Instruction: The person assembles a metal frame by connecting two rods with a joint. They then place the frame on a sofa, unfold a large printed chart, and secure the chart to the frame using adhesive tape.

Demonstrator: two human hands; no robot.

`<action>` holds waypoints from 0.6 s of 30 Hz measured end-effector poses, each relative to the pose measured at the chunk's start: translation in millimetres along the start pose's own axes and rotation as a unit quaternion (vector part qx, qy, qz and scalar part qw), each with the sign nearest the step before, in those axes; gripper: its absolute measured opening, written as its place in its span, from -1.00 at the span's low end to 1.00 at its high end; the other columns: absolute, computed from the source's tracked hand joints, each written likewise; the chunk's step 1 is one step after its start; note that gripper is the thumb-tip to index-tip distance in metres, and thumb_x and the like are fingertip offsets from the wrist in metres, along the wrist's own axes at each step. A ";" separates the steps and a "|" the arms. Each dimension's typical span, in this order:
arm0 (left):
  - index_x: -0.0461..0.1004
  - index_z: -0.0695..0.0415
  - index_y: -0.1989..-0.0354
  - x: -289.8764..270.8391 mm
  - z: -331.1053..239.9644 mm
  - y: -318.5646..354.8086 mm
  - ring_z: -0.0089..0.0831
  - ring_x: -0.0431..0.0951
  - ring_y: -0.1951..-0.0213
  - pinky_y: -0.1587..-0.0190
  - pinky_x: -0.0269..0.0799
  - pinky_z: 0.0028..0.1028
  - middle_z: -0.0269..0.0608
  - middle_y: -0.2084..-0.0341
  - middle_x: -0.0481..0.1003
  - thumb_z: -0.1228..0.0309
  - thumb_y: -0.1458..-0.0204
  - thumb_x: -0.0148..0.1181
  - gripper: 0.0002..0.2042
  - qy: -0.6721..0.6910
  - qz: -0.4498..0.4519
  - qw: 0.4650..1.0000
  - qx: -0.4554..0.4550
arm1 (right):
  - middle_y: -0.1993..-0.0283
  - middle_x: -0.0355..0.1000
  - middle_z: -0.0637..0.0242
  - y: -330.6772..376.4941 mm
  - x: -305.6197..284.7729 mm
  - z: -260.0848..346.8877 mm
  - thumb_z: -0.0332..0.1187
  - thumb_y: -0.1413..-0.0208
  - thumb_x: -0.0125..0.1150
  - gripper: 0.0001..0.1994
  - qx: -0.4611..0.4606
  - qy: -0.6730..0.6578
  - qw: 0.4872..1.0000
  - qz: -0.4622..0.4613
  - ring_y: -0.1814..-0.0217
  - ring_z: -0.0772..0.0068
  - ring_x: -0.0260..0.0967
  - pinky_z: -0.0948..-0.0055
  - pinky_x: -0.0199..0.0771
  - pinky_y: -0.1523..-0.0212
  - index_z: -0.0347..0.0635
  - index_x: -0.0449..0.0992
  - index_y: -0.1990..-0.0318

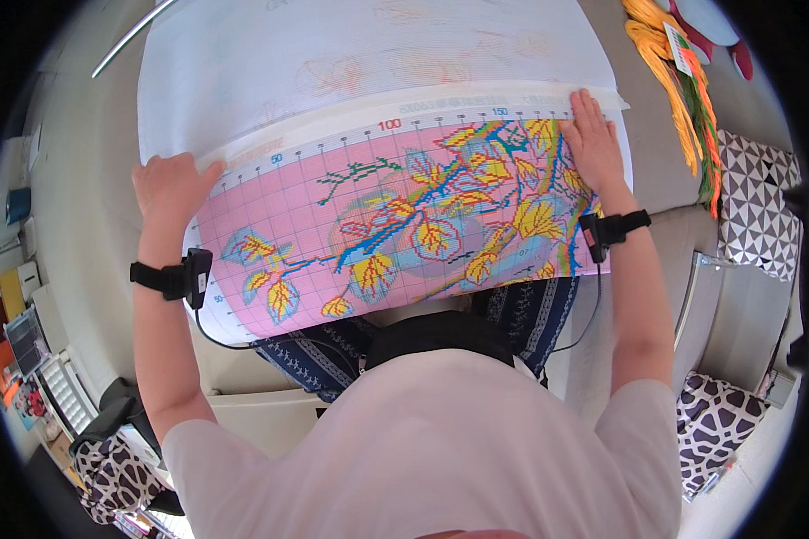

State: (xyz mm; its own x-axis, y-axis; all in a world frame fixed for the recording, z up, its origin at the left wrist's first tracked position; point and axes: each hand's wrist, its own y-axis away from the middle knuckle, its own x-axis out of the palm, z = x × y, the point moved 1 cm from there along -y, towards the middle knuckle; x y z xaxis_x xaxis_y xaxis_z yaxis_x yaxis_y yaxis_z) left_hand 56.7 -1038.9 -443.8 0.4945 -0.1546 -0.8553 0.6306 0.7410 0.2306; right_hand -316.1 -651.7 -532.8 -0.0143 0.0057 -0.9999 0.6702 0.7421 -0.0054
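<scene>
A large printed cross-stitch canvas (306,211) lies before me. Its pink ground carries a grid, yellow leaves and blue branches, and its near edge hangs over my lap. At its left edge, my left hand (175,189) is closed with fingers curled and the thumb on the white margin; the fingertips are hidden. My right hand (595,144) rests flat on the upper right corner, fingers stretched out. Beyond the numbered border, a white band (333,110) crosses the sheet, and the paler far part (377,45) shows faint print.
Bundles of orange and green embroidery thread (683,99) with a card lie at the far right of the grey table (652,180). Patterned cushions (760,202) are at the right. A cabled black wrist device (189,277) is strapped to each forearm. Assorted household items fill the left side.
</scene>
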 end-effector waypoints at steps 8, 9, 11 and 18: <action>0.60 0.08 0.42 7.3 2.5 0.1 -0.24 0.53 0.24 0.17 0.28 -0.22 -0.18 0.44 0.58 -0.15 0.03 -0.03 -0.48 -0.038 -0.045 0.998 0.014 | -0.40 -0.02 0.07 -8.5 -24.4 75.8 -0.08 -0.13 0.03 -0.36 -0.053 0.008 0.989 -0.137 -0.44 0.12 -0.10 -0.01 -0.09 -0.34 -0.24 0.10 -0.29; 0.61 0.08 0.41 7.8 3.6 0.3 -0.24 0.54 0.23 0.16 0.27 -0.23 -0.17 0.43 0.58 -0.16 0.03 -0.03 -0.48 -0.033 -0.046 0.998 0.015 | -0.38 0.01 0.04 -8.6 -28.2 119.4 -0.11 -0.10 0.07 -0.37 -0.170 -0.083 0.972 -0.142 -0.42 0.10 -0.04 0.07 -0.04 -0.34 -0.28 0.15 -0.26; 0.61 0.07 0.40 7.6 5.5 -0.3 -0.25 0.54 0.22 0.15 0.26 -0.24 -0.17 0.42 0.58 -0.16 0.03 -0.03 -0.48 -0.024 -0.045 0.999 0.016 | -0.36 0.03 0.01 7.4 -30.9 218.3 -0.19 -0.09 0.09 -0.39 -0.305 -0.166 0.931 -0.110 -0.43 0.06 -0.09 0.11 -0.06 -0.36 -0.33 0.15 -0.24; 0.62 0.05 0.45 7.5 5.3 -3.7 -0.28 0.53 0.24 0.13 0.20 -0.27 -0.19 0.45 0.58 -0.17 0.04 -0.02 -0.48 0.036 -0.019 0.999 0.015 | -0.40 0.00 0.15 23.2 -29.6 400.9 0.02 -0.16 -0.07 -0.34 -0.344 -0.207 0.913 -0.067 -0.46 0.23 -0.14 0.20 -0.20 -0.41 -0.30 0.15 -0.27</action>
State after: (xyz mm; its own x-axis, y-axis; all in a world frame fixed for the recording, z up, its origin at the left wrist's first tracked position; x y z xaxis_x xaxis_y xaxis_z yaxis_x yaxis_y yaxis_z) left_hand 61.2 -1046.3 -448.6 0.4260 -0.1344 -0.8947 0.6665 0.7154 0.2098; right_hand -2.7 -903.4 -509.1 0.3164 -0.2639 -0.9112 0.0558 0.9640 -0.2598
